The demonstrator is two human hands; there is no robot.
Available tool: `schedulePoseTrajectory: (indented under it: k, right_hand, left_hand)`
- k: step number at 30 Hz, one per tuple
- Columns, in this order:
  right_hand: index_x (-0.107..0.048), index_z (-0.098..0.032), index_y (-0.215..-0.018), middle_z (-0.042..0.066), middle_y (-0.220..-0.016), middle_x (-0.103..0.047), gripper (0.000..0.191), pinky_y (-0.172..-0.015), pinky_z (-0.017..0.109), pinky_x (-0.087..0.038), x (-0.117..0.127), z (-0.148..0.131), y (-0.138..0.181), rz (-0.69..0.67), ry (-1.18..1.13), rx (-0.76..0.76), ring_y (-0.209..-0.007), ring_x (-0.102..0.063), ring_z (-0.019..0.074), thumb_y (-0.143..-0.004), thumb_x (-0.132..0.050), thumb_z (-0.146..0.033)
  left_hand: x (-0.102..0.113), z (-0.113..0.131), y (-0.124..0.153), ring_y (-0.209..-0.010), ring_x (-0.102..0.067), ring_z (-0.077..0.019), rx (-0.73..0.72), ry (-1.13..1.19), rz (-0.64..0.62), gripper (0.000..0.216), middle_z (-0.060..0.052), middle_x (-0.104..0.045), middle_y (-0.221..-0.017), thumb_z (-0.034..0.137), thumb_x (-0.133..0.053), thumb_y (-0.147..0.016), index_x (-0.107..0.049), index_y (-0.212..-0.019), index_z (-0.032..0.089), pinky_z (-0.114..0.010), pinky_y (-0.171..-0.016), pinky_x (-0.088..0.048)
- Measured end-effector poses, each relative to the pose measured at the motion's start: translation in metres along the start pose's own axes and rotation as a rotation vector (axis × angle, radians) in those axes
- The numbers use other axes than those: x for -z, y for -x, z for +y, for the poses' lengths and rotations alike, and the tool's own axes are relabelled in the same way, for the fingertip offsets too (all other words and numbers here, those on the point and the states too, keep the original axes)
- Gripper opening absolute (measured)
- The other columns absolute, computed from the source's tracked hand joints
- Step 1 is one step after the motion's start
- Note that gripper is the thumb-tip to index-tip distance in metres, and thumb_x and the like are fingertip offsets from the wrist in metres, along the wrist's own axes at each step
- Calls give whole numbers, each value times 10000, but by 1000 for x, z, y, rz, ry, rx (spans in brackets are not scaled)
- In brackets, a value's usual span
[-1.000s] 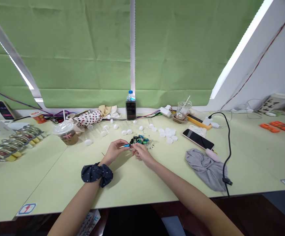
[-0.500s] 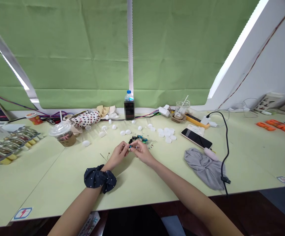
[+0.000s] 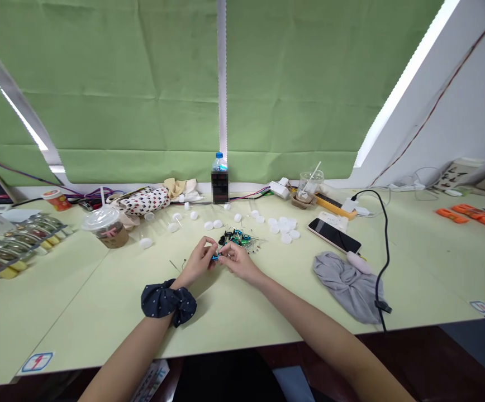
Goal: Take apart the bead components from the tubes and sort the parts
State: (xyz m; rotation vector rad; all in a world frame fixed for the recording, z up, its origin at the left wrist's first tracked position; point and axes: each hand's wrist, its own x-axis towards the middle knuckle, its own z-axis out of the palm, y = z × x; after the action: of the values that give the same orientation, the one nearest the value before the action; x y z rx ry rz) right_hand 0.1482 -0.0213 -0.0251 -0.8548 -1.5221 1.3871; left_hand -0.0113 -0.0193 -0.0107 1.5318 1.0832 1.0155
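Note:
My left hand [image 3: 198, 261] and my right hand [image 3: 236, 261] meet over the pale green table [image 3: 234, 312], fingers pinched together on a small blue electronic component [image 3: 215, 256]. Just beyond my fingertips lies a small pile of blue, green and black components [image 3: 236, 238] with thin wire leads. A dark dotted scrunchie [image 3: 167, 301] sits on my left wrist. A couple of loose wire leads [image 3: 177, 265] lie left of my left hand.
Several white caps [image 3: 283, 228] lie scattered behind the pile. A water bottle [image 3: 220, 180] stands at the back, an iced drink cup [image 3: 106, 226] at the left, a phone [image 3: 333, 235], grey cloth [image 3: 346, 284] and black cable [image 3: 383, 245] at the right. Wrapped snacks [image 3: 12, 249] lie far left.
My hands have drawn slightly closer together and nearer to me, still pinching the blue component. The view has shifted a little.

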Motion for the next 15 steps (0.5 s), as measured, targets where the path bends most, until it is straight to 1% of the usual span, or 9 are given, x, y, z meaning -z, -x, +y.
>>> schedulePoseTrajectory:
  k: [2, 5, 7, 9, 11, 12, 13, 15]
  right_hand:
    - [-496, -205, -858, -9, -686, -598, 256, -402, 179, -309, 0, 0, 0, 11, -12, -18, -543, -521, 109, -737, -633, -385]
    - [-490, -212, -849, -16, -676, -591, 258, -386, 175, -294, 2, 0, -1, 32, -28, -47, -515, -495, 101, -745, -622, -407]
    - [-496, -211, -854, -17, -673, -586, 258, -384, 175, -290, 4, 0, -1, 29, -23, -58, -502, -479, 96, -749, -619, -412]
    - [-505, -206, -863, -14, -685, -587, 262, -393, 179, -295, 4, 0, -1, 18, -9, -41, -509, -482, 95, -743, -628, -404]
    - [-510, -201, -875, -10, -700, -593, 267, -410, 184, -306, 3, 1, -1, 10, 5, -7, -522, -491, 96, -738, -638, -391]
    - [-509, -200, -879, -10, -703, -596, 267, -418, 186, -311, 3, 2, -1, 10, 10, 7, -526, -495, 96, -739, -638, -387]
    - [-506, -199, -882, -11, -702, -598, 266, -425, 188, -315, 3, 3, -1, 11, 13, 16, -529, -498, 97, -742, -636, -384]
    - [-497, -199, -878, -14, -693, -597, 258, -432, 189, -319, 3, 3, -1, 17, 12, 24, -534, -505, 99, -750, -629, -381]
  left_hand:
    - [0, 0, 0, -419, -440, -73, 17, 2, -17, 330, 52, -520, -585, 531, -421, -864, -416, -946, 212, -175, -417, -309]
    - [0, 2, 1, -492, -485, -78, -41, 48, -97, 325, 31, -560, -660, 503, -493, -843, -425, -956, 206, -196, -492, -384]
    - [-1, 3, 2, -505, -484, -78, -58, 58, -138, 329, 30, -559, -662, 498, -520, -830, -437, -946, 201, -193, -496, -384]
    - [-1, 2, 2, -449, -445, -75, -16, 37, -128, 332, 48, -527, -582, 523, -474, -844, -443, -917, 201, -179, -443, -344]
    - [0, 2, 2, -379, -393, -75, 48, 1, -83, 355, 70, -471, -486, 554, -400, -862, -443, -882, 202, -174, -390, -297]
    - [0, 3, 2, -370, -395, -79, 69, -7, -64, 367, 70, -465, -472, 563, -379, -865, -443, -869, 202, -177, -385, -301]
    - [1, 3, 2, -385, -422, -84, 73, -2, -51, 370, 61, -485, -493, 566, -384, -861, -444, -860, 201, -183, -393, -323]
    - [1, 5, 2, -487, -511, -96, 26, 37, -51, 352, 23, -559, -630, 546, -467, -833, -452, -868, 196, -205, -465, -403]
